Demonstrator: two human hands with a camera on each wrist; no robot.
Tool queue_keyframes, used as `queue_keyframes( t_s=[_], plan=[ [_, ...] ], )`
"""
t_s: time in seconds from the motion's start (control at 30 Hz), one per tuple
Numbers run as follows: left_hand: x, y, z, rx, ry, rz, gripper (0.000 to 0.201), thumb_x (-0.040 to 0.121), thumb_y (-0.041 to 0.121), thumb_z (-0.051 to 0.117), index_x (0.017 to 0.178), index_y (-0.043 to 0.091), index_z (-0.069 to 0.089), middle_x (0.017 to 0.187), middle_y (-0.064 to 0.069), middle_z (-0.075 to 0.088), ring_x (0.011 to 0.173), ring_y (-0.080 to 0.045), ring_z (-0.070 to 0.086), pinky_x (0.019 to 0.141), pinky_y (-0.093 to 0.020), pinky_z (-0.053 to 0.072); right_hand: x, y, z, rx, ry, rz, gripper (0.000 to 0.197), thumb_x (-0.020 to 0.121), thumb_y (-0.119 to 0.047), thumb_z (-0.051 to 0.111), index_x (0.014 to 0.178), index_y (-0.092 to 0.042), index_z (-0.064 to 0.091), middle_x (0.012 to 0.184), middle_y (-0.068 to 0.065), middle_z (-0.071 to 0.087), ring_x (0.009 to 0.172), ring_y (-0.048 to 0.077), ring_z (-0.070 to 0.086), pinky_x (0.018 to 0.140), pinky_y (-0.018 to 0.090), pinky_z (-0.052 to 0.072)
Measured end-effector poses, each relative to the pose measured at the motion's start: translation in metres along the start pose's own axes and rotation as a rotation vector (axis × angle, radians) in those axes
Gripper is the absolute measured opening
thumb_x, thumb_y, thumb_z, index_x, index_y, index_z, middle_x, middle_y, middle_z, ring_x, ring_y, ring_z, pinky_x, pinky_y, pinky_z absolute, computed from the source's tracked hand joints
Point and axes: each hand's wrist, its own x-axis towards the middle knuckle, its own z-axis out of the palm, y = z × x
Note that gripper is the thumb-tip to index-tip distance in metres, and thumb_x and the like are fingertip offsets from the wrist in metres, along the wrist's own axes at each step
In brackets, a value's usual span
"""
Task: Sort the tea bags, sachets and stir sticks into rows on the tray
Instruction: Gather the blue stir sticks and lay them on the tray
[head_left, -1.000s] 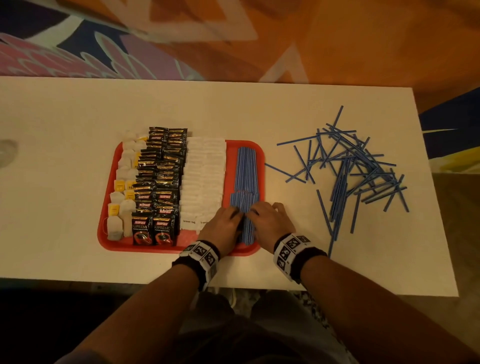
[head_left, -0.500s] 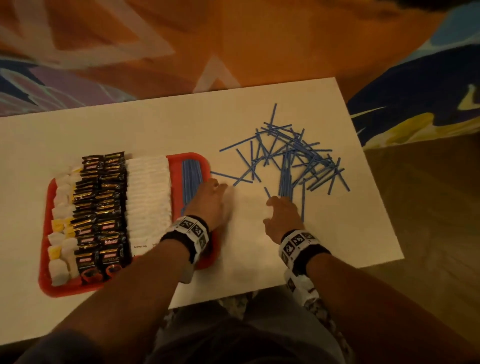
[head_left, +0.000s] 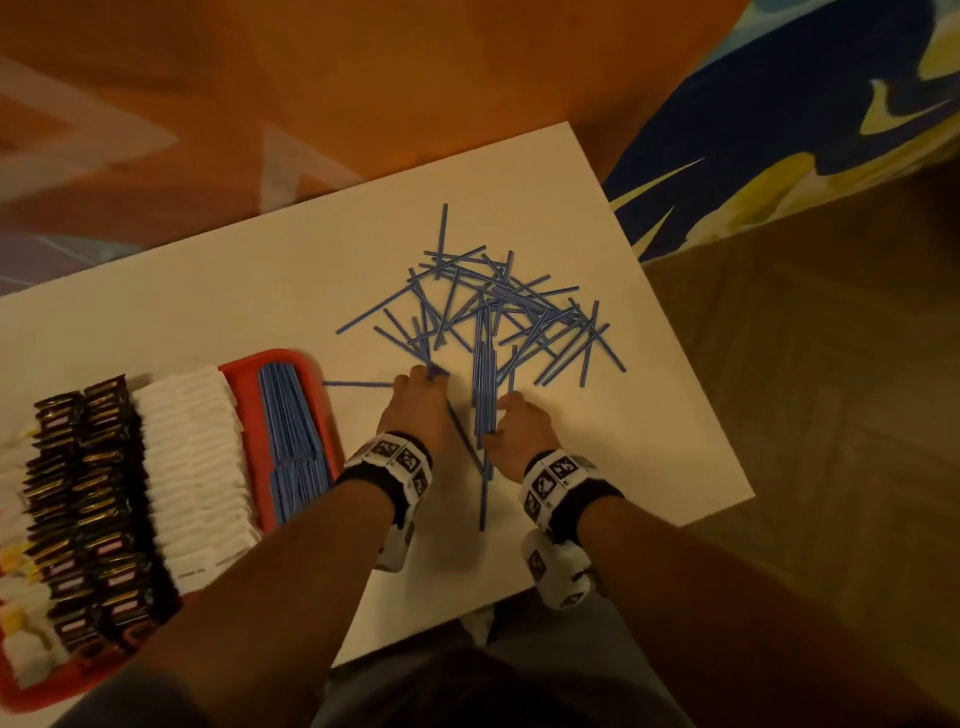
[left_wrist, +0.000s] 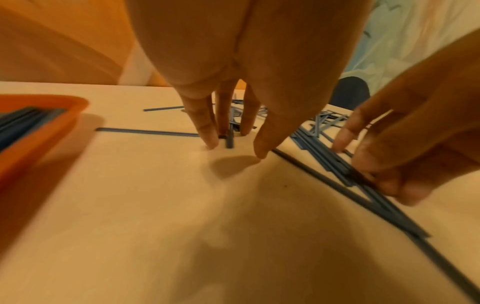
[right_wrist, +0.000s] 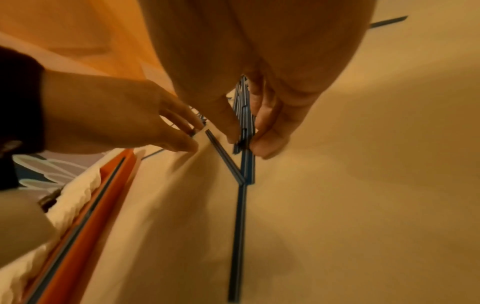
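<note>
Fingers (right_wrist: 270, 142) apparently pinch stir sticks (right_wrist: 244, 123); tray (head_left: 244, 374) holds rows.

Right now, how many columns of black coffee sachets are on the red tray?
2: the outer column beside the tea bags, the inner column beside the white sachets. The picture cuts off the red tray's left edge.

Head view: looked steeply down on the table (head_left: 208, 312). Wrist views: low over the tabletop, close behind each hand's fingers, facing forward. All three shared the loose stir sticks (head_left: 498, 317) and tray (head_left: 244, 374) edge.
</note>
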Motion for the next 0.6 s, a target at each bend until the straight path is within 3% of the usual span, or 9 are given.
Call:
queue_keyframes(
  t_s=[0.1, 0.2, 0.33, 0.47, 0.6],
  plan=[
    [0.014, -0.002, -0.016, -0.109, 0.152, 0.014, 0.047, 0.092, 0.008, 0.054, 0.139, 0.009, 0.05, 0.141, -0.016, 0.043, 0.129, -0.034, 0.039, 0.106, -0.045, 0.042, 0.014, 0.005, -0.032, -0.075, 0.062, -0.075, 0.024, 0.094, -0.024, 0.058, 0.114, -0.011, 0.06, 0.105, 0.001, 0.066, 0.101, 0.019, 0.062, 0.096, 0.027, 0.046],
    [0.037, -0.018, -0.04, -0.181, 0.257, -0.078, 0.057, 0.091, 0.015, 0.058, 0.145, 0.01, 0.041, 0.15, -0.02, 0.034, 0.137, -0.04, 0.03, 0.112, -0.05, 0.034, 0.032, 0.014, -0.08, -0.073, 0.225, -0.054, 0.033, 0.092, -0.022, 0.06, 0.123, -0.014, 0.056, 0.124, 0.005, 0.058, 0.119, 0.023, 0.051, 0.103, 0.031, 0.039],
    [0.069, -0.042, -0.057, -0.126, 0.073, -0.224, 0.091, 0.091, 0.058, 0.06, 0.159, 0.026, 0.008, 0.165, -0.013, 0.007, 0.151, -0.037, 0.009, 0.123, -0.047, 0.016, 0.052, 0.026, -0.13, -0.239, 0.251, 0.08, 0.064, 0.088, -0.022, 0.065, 0.144, -0.026, 0.035, 0.149, 0.006, 0.029, 0.133, 0.032, 0.031, 0.104, 0.042, 0.037],
    [0.069, -0.029, -0.048, -0.086, 0.038, -0.159, 0.098, 0.084, 0.069, 0.058, 0.158, 0.019, 0.015, 0.159, -0.014, 0.023, 0.145, -0.038, 0.023, 0.119, -0.05, 0.024, 0.058, 0.024, -0.136, -0.345, 0.15, 0.118, 0.074, 0.088, -0.024, 0.067, 0.149, -0.026, 0.027, 0.153, 0.004, 0.021, 0.137, 0.035, 0.024, 0.106, 0.048, 0.039],
    [0.041, 0.015, -0.021, -0.111, 0.043, -0.144, 0.101, 0.081, 0.07, 0.061, 0.157, 0.02, 0.017, 0.16, -0.012, 0.02, 0.146, -0.038, 0.019, 0.117, -0.051, 0.027, 0.052, 0.011, -0.114, -0.315, 0.109, 0.006, 0.07, 0.087, -0.018, 0.067, 0.148, -0.019, 0.031, 0.147, 0.009, 0.028, 0.133, 0.034, 0.03, 0.105, 0.042, 0.038]
  ],
)
